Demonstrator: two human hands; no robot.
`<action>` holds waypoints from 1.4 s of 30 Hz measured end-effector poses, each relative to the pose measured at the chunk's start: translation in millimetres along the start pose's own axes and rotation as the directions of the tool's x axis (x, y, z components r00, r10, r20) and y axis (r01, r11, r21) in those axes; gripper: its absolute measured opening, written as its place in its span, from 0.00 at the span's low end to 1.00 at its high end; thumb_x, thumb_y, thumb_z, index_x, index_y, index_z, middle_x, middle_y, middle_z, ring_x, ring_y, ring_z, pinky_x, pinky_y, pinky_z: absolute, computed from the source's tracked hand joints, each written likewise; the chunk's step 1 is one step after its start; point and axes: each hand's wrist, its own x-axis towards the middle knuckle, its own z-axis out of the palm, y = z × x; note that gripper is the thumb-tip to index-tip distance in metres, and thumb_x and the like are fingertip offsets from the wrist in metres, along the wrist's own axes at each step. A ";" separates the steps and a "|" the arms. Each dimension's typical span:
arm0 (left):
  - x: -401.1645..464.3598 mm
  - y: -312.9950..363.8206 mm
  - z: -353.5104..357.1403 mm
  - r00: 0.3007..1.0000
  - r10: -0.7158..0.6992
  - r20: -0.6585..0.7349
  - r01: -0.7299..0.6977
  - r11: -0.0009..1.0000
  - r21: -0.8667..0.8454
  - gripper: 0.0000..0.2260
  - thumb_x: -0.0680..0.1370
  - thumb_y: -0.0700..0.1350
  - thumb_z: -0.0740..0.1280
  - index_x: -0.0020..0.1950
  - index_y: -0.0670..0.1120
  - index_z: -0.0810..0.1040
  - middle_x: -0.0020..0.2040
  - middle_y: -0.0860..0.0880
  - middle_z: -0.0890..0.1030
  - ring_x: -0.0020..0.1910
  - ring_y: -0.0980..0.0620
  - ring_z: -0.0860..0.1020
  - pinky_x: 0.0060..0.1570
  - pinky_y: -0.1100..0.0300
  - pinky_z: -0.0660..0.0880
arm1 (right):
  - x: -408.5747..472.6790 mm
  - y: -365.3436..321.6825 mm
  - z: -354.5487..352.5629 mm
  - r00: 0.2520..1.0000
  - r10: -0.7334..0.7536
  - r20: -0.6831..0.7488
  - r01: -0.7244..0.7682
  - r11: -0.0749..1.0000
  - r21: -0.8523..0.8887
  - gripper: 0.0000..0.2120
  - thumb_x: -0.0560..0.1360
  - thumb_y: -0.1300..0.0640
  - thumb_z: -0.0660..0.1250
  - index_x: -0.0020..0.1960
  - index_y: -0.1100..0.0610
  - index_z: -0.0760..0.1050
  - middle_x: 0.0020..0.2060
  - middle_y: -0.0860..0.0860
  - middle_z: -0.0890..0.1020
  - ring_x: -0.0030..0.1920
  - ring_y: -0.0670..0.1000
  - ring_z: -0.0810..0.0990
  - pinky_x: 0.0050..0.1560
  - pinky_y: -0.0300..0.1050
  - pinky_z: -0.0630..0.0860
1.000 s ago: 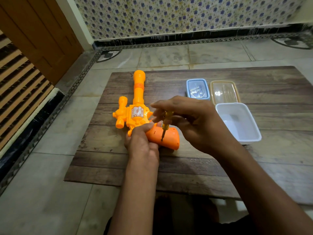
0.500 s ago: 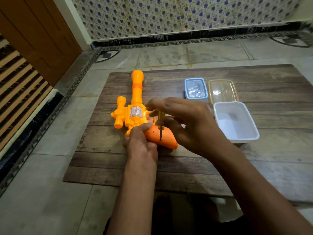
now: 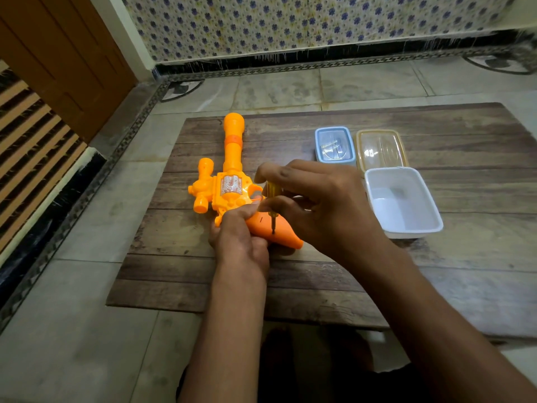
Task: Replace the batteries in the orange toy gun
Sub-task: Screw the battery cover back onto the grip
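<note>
The left hand is gripping the light, rigid orange toy gun by its handle; right hand fingers are pinching the screwdriver.

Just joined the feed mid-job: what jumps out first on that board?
The bright orange toy gun lies left of centre on the wooden board. The left hand grips its handle while the right hand holds a small screwdriver with its tip on the handle. Three plastic containers sit to the right.
</note>
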 end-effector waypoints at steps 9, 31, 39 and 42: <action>-1.1 -2.3 2.4 1.000 0.020 -0.024 -0.021 0.998 -0.053 0.42 0.59 0.40 0.71 0.75 0.48 0.75 0.66 0.37 0.82 0.60 0.30 0.82 0.45 0.24 0.78 | -0.4 0.5 8.1 0.999 0.006 0.032 -0.006 1.000 -0.004 0.14 0.72 0.61 0.76 0.57 0.60 0.84 0.40 0.54 0.82 0.37 0.53 0.80 0.37 0.49 0.79; -20.9 5.6 -4.3 0.884 0.377 -0.275 -0.267 0.892 0.365 0.26 0.68 0.32 0.79 0.64 0.43 0.79 0.50 0.48 0.85 0.42 0.54 0.82 0.36 0.61 0.74 | -19.1 67.0 41.0 0.991 -0.130 0.029 0.133 0.951 -0.278 0.13 0.76 0.72 0.70 0.58 0.64 0.84 0.55 0.59 0.86 0.56 0.59 0.85 0.51 0.55 0.84; -15.0 5.4 -13.5 0.851 0.436 -0.293 -0.235 0.815 0.530 0.19 0.60 0.43 0.82 0.49 0.47 0.85 0.45 0.48 0.87 0.40 0.46 0.86 0.38 0.59 0.76 | -23.2 85.0 61.6 0.971 -0.120 0.204 0.172 0.950 -0.261 0.15 0.79 0.64 0.60 0.57 0.65 0.84 0.56 0.62 0.86 0.58 0.63 0.85 0.51 0.61 0.85; -15.3 5.6 -12.8 0.839 0.444 -0.315 -0.218 0.804 0.553 0.21 0.58 0.47 0.81 0.50 0.47 0.85 0.48 0.46 0.86 0.43 0.44 0.86 0.40 0.56 0.79 | -24.3 90.0 66.2 0.951 -0.106 0.289 0.174 0.960 -0.221 0.12 0.76 0.66 0.67 0.56 0.67 0.84 0.56 0.63 0.86 0.60 0.66 0.84 0.49 0.65 0.84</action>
